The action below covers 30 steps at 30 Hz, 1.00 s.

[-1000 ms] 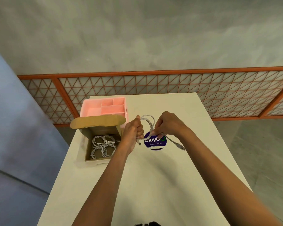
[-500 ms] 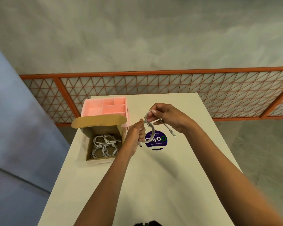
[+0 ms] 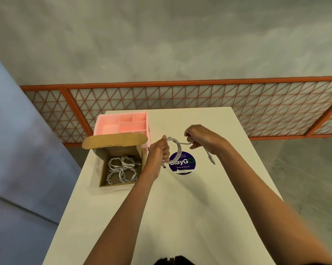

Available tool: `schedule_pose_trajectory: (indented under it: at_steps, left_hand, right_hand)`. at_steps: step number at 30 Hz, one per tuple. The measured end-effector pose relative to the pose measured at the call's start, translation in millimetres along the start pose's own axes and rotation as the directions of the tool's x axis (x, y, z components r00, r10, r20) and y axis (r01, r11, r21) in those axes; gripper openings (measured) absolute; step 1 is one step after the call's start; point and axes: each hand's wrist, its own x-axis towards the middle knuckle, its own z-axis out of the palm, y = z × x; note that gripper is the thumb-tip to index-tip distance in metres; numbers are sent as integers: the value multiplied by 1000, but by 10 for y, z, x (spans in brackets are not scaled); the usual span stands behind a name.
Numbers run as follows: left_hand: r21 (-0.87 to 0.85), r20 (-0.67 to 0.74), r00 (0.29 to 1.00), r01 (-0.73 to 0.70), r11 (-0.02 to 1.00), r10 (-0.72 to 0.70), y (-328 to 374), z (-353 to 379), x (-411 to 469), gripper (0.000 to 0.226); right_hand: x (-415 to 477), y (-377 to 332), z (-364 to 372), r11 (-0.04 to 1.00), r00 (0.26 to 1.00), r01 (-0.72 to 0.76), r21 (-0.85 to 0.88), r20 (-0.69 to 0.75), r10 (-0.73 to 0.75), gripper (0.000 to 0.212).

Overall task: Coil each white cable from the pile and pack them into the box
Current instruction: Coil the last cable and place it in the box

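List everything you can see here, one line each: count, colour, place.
table: one, white, under everything
cardboard box: one, brown, open, table's left side
coiled cables: several, white, inside the box
organiser tray: one, pink, just behind the box
round sticker: one, purple, table centre
white cable: one, partly coiled, held above the sticker
railing: one, orange, beyond the table
left hand: grips the coil
right hand: holds the loose length
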Motion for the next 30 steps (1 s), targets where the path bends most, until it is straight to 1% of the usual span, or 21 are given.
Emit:
schedule_pose_trajectory:
  at_steps: [1, 2, 3, 4, 6, 8, 10, 14, 16, 20, 22, 26, 28, 30]
  left_hand:
    - [-15, 2, 1000, 4, 1000, -4, -8, -6, 5, 48]
    - [-22, 3, 1000, 8, 1000, -8, -9, -7, 8, 48]
    - [-25, 3, 1000, 11, 1000, -11, -6, -4, 12, 48]
    - [-29, 5, 1000, 11, 1000, -11, -2, -4, 12, 48]
    - [-42, 2, 1000, 11, 999, -11, 10, 2, 9, 49]
    - [-22, -13, 1000, 9, 1000, -9, 11, -14, 10, 52]
    - [29, -23, 999, -25, 999, 26, 9, -27, 1, 55]
    - [76, -10, 997, -74, 994, 75, 23, -17, -7, 49]
    - [105, -2, 998, -63, 992, 63, 21, -17, -12, 48]
    - [171, 44, 998, -55, 984, 48, -10, -36, -53, 42]
    - [222, 60, 996, -71, 972, 59, -36, -32, -63, 41]
    - [271, 49, 995, -96, 958, 86, -76, -59, -73, 44]
    - [283, 45, 994, -110, 953, 101, -82, -81, -80, 45]
    - [273, 50, 993, -118, 955, 109, -75, -92, -77, 45]
  right_hand:
    - [2, 37, 27, 999, 1000, -9, -48, 12, 9, 34]
    - [2, 74, 53, 997, 1000, -9, -77, 4, 10, 49]
    - [-10, 103, 82, 993, 1000, -1, -120, -7, 1, 59]
    - [-24, 121, 115, 982, 1000, 21, -185, -20, -25, 59]
    - [-20, 159, 183, 949, 995, 63, -309, -48, -82, 43]
    - [-6, 178, 239, 946, 986, 77, -314, -119, -120, 27]
    - [0, 169, 289, 944, 965, 87, -319, -209, -160, 20]
    - [28, 191, 393, 860, 885, 101, -500, -350, -307, 18]
    - [54, 223, 423, 839, 866, 126, -529, -355, -353, 20]
    - [109, 276, 476, 807, 853, 204, -554, -305, -424, 20]
    - [110, 294, 482, 805, 848, 248, -539, -280, -450, 18]
    - [77, 284, 392, 838, 858, 364, -406, -203, -471, 15]
    - [48, 260, 321, 865, 867, 404, -296, -178, -466, 13]
    - [20, 246, 245, 911, 892, 394, -126, -186, -411, 10]
